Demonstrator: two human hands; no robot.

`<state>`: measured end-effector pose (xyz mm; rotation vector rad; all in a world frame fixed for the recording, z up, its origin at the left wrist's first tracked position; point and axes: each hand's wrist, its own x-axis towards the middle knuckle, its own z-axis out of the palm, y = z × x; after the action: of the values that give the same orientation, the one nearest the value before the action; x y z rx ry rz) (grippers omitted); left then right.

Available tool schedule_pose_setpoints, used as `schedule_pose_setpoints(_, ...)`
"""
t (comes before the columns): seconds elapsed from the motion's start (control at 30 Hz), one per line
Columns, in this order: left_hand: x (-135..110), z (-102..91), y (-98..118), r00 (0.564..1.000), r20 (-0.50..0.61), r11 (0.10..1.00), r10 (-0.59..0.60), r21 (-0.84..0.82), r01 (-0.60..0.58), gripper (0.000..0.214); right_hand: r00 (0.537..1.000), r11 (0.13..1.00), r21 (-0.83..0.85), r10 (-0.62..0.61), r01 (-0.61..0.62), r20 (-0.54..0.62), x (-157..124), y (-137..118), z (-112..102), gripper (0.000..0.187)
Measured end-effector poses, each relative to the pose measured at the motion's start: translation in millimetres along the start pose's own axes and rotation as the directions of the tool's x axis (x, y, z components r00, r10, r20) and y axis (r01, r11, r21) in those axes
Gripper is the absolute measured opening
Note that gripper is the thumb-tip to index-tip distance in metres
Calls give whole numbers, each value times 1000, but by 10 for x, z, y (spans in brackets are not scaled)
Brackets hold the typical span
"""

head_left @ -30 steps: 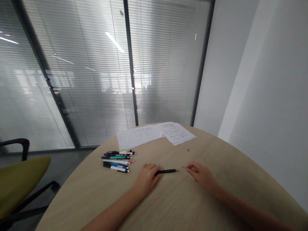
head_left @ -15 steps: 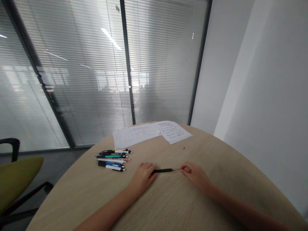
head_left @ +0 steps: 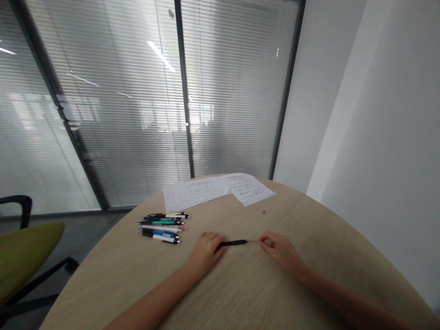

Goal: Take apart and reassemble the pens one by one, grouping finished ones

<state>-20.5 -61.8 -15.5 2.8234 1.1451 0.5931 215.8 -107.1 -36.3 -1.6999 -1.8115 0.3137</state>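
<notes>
In the head view, the pen (head_left: 235, 242) lies low and nearly level over the table (head_left: 240, 293), its black barrel pointing toward the right hand (head_left: 277, 247). The left hand (head_left: 205, 250) grasps the pen's rear end, which disappears under the fingers, so how much of it is covered cannot be told. Just past the pen's front end, the right hand's thumb and fingertips pinch a sliver (head_left: 254, 241), too thin and blurred to identify; whether it touches the pen's tip or stops just short is unclear, and its far end is hidden in the pinch. Both forearms run out of the picture at the bottom edge. Left of the pen, beyond the left hand, a pile of pens (head_left: 161, 235) lies side by side, so close that some hide parts of others and an exact count is hard. Beyond the pen lie sheets (head_left: 192, 192) of paper, overlapping, their print too small to read. Between the pen and the sheets, a bit to the right, sits a crumb (head_left: 264, 212), a dark speck of unclear kind. Far left of the pen, a chair (head_left: 27, 256) is cut off by the picture's edge.
</notes>
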Motion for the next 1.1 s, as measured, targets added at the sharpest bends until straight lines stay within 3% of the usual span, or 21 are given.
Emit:
schedule_pose_setpoints(0.43,4,7,11,999,26,997,36,72,-38,14,998,998,-24,-59,60,7,-9,6,5,13)
schedule_pose_setpoints(0.73,-17,25,45,992,5,985,127,116,-126,10,981,977,-91,-192,193,19,-62,-33,10,14)
schedule_pose_setpoints(1.1,-30,35,62,978,-34,971,208,129,-202,10,964,963,-58,-258,262,67,-95,-57,21,12)
